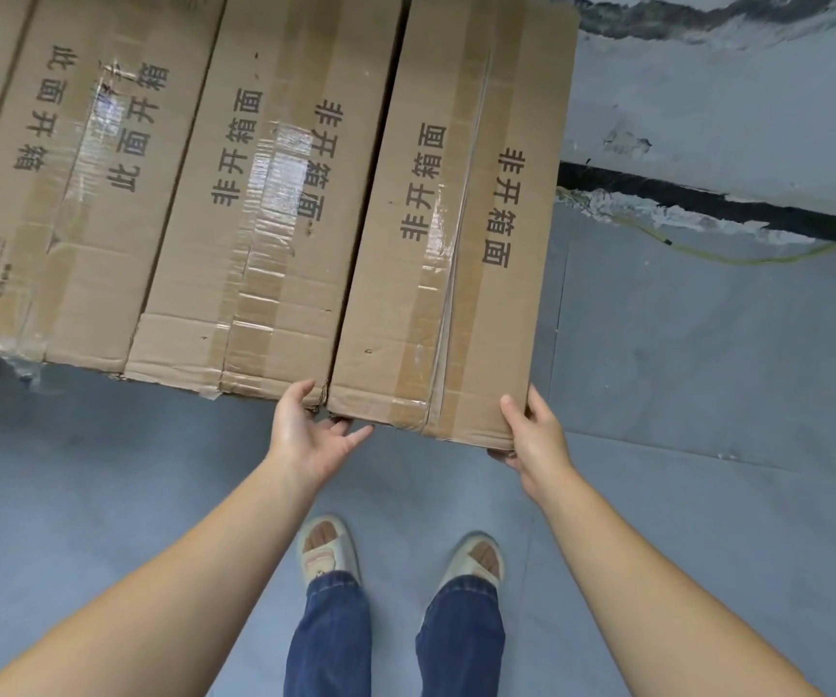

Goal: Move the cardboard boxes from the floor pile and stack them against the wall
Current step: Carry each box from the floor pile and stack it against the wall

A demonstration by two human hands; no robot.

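Right hand (536,435) clamps the near right corner of the right box (456,218): thumb on top, fingers curled under the edge. Left hand (313,435) sits at that box's near left corner, thumb up at the seam with the middle box (265,218), fingers loosely spread beneath, not closed on anything. 3 taped boxes plainly show in a row, sides touching, left box (74,193) the farthest out. Wall (732,108) behind and right of the row. Yellow cable (737,259) along the wall base. Grey floor (104,470), slippers (328,548), jeans (330,636) below.
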